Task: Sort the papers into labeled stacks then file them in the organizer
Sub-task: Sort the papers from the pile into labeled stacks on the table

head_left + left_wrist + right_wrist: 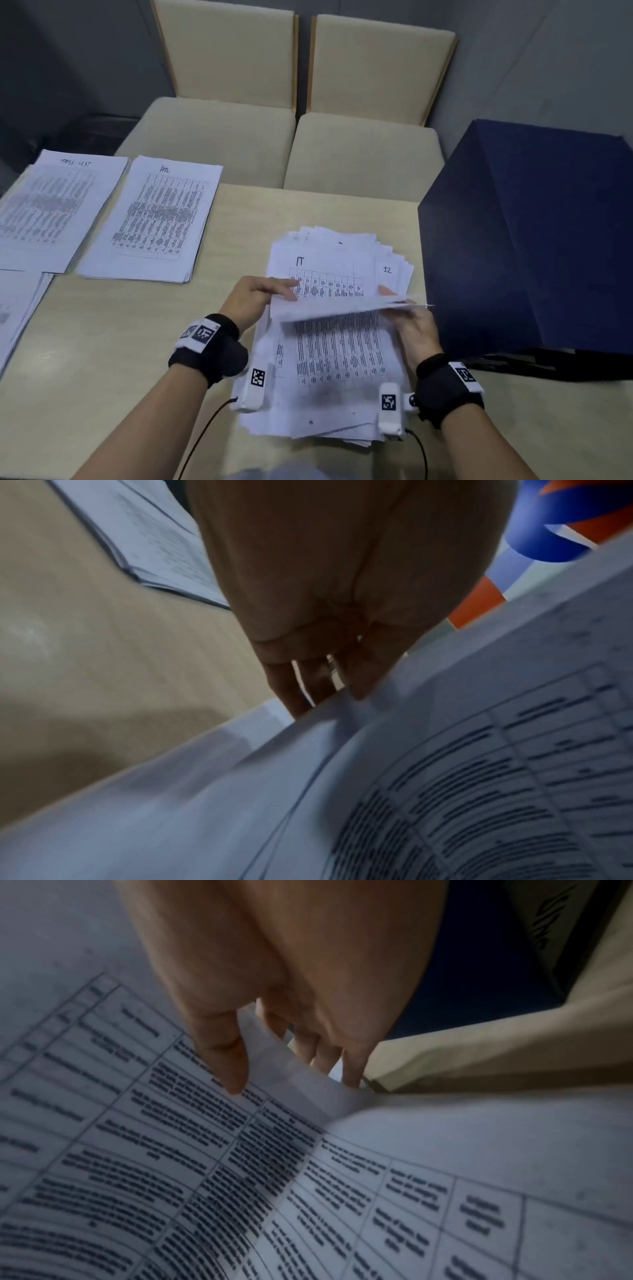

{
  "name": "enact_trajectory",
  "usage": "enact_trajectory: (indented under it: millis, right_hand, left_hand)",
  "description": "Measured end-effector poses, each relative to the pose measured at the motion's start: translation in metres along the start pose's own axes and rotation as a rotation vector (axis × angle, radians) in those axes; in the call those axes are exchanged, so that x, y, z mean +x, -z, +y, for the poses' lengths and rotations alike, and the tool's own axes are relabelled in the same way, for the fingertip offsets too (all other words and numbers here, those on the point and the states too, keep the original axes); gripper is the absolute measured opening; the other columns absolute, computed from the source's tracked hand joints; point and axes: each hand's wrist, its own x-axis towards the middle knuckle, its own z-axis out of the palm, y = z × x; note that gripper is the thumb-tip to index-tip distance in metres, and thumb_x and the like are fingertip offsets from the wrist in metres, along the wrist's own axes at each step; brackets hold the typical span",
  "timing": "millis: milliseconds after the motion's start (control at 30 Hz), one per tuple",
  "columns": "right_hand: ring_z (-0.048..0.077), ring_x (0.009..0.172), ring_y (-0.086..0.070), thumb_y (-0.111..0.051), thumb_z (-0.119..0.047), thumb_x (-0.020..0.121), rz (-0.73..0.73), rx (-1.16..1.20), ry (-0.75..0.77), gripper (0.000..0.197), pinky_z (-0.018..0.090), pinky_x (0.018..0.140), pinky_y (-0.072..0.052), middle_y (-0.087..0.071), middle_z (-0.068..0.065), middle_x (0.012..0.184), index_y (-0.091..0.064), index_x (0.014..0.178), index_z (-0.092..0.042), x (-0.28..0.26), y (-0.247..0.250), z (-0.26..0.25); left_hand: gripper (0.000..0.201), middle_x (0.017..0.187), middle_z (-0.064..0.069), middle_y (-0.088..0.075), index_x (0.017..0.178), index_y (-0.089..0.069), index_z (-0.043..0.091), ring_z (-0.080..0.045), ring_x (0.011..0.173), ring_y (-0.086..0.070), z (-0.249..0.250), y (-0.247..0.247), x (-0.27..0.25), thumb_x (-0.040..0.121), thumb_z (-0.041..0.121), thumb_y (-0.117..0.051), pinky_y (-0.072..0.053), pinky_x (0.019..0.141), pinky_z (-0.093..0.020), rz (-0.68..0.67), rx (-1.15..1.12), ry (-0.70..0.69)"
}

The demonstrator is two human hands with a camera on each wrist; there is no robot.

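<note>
on the table, both hands lifting sheets off loose pile

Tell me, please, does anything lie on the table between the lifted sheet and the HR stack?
Nothing visible does. The lifted sheet, held by the left hand and right hand, has only bare table between it and the HR stack.

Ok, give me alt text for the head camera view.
Both hands, left hand and right hand, lift a sheet off a messy paper pile on a beige table. Two sorted stacks lie far left, a dark blue organizer right.
</note>
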Motion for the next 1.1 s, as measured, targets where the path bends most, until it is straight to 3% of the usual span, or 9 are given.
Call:
enact_trajectory:
  millis: [167, 333, 500, 567, 667, 733, 833, 1000, 1100]
  right_hand:
    - [0.026, 0.094, -0.067, -0.071, 0.009, 0.075, 0.093, -0.017, 0.024, 0.033, 0.035, 0.088, -0.053, -0.074, 0.007, 0.089, -0.062, 0.101, -0.009, -0.007, 0.006, 0.012]
    - [0.019, 0.085, -0.062, -0.057, 0.019, 0.079, 0.117, 0.000, 0.042, 0.035, 0.019, 0.073, -0.051, -0.067, 0.011, 0.095, -0.070, 0.091, -0.011, -0.012, 0.014, 0.011]
    - [0.015, 0.074, -0.068, -0.048, 0.015, 0.089, 0.067, 0.049, -0.024, 0.030, 0.029, 0.064, -0.054, -0.069, 0.007, 0.089, -0.069, 0.081, -0.006, -0.016, 0.026, 0.010]
    - [0.015, 0.089, -0.069, -0.053, 0.008, 0.092, 0.067, 0.020, 0.029, 0.024, 0.034, 0.081, -0.053, -0.072, 0.008, 0.100, -0.070, 0.094, -0.009, -0.015, 0.024, 0.003]
    - [0.021, 0.111, -0.067, -0.056, -0.003, 0.096, 0.023, 0.093, 0.046, 0.025, 0.033, 0.092, -0.051, -0.072, 0.006, 0.116, -0.065, 0.118, -0.010, -0.011, 0.013, -0.019]
    - [0.024, 0.112, -0.066, -0.056, -0.006, 0.097, 0.006, 0.144, 0.093, 0.025, 0.035, 0.090, -0.053, -0.071, 0.009, 0.118, -0.065, 0.119, -0.009, -0.010, 0.000, -0.043]
    - [0.027, 0.114, -0.065, -0.057, -0.014, 0.097, -0.031, 0.168, 0.208, 0.022, 0.039, 0.094, -0.051, -0.071, 0.009, 0.118, -0.066, 0.117, -0.010, -0.014, -0.025, -0.083]
    - [0.008, 0.114, -0.062, -0.052, -0.013, 0.100, 0.038, 0.074, 0.541, 0.023, 0.024, 0.099, -0.048, -0.069, -0.005, 0.116, -0.059, 0.122, -0.014, -0.030, -0.049, -0.127]
    - [0.002, 0.110, -0.062, -0.054, -0.013, 0.099, 0.086, 0.008, 0.550, 0.022, 0.020, 0.096, -0.048, -0.066, -0.010, 0.115, -0.056, 0.122, -0.016, -0.032, -0.056, -0.115]
  left_hand:
    - [0.020, 0.108, -0.007, -0.064, 0.105, -0.064, 0.009, -0.024, 0.100, -0.060, -0.013, -0.009, 0.009, 0.086, 0.005, -0.059, -0.045, 0.086, -0.029, 0.274, 0.528, 0.155]
    - [0.057, 0.123, -0.022, -0.048, 0.120, -0.045, -0.004, -0.037, 0.112, -0.051, -0.022, -0.030, 0.016, 0.083, 0.033, -0.067, -0.045, 0.092, -0.042, 0.278, 0.733, 0.282]
    - [0.073, 0.116, -0.015, -0.050, 0.117, -0.045, 0.001, -0.034, 0.109, -0.050, -0.026, -0.026, 0.013, 0.070, 0.043, -0.081, -0.044, 0.087, -0.041, 0.440, 0.715, 0.295]
    - [0.043, 0.112, -0.009, -0.055, 0.111, -0.053, 0.008, -0.029, 0.106, -0.054, -0.025, -0.021, 0.010, 0.074, 0.016, -0.074, -0.044, 0.087, -0.036, 0.510, 0.592, -0.002]
    - [0.054, 0.116, 0.003, -0.061, 0.118, -0.055, 0.018, -0.016, 0.109, -0.059, -0.003, -0.015, 0.001, 0.072, -0.011, -0.056, -0.047, 0.093, -0.029, 0.186, 0.270, -0.191]
    - [0.063, 0.125, 0.004, -0.059, 0.130, -0.048, 0.019, -0.012, 0.115, -0.056, 0.014, -0.015, 0.002, 0.073, -0.002, -0.066, -0.044, 0.103, -0.033, 0.037, 0.171, -0.187]
    - [0.068, 0.125, -0.001, -0.062, 0.130, -0.046, 0.014, -0.015, 0.114, -0.062, 0.045, -0.017, 0.008, 0.073, 0.017, -0.082, -0.048, 0.101, -0.037, 0.052, -0.095, -0.194]
    - [0.043, 0.117, -0.010, -0.068, 0.124, -0.054, 0.005, -0.023, 0.105, -0.067, 0.085, -0.022, 0.011, 0.086, 0.014, -0.071, -0.055, 0.091, -0.040, 0.197, -0.330, -0.350]
    - [0.040, 0.121, -0.007, -0.065, 0.123, -0.052, 0.014, -0.021, 0.111, -0.064, 0.074, -0.026, 0.013, 0.087, 0.024, -0.067, -0.053, 0.092, -0.037, 0.213, -0.324, -0.377]
